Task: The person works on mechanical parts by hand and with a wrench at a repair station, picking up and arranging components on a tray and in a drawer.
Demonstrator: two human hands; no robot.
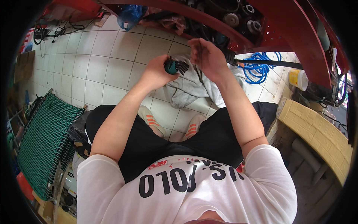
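Gripping a teal holder (171, 68) with a fan of black prongs (182, 67), which looks like a folding set of hex keys, the left hand (158, 71) is closed around it above the tiled floor (102, 48). The prongs stick out toward the right hand (207, 59), which is open, its fingers loosely bent and apart from the holder. That right hand is raised near the lower edge of a red metal rack (287, 37), just beside a black bar (268, 62) that runs off to the right.

Beneath both hands, a crumpled grey cloth (182, 91) lies on the floor. The person sits with knees spread, in a white T-shirt (179, 198) and black trousers (115, 140); the two light shoes (151, 118) with orange stripes rest on the tiles, nearer the body than the cloth.

To the right of the cloth, a coil of blue hose (257, 71) lies on the floor, and beyond it stands a yellow and white tub (298, 79). At far left is a green woven seat (46, 142). A blue plastic bag (130, 15) sits near the top, beside the rack's lower part, where metal parts (232, 19) are piled.
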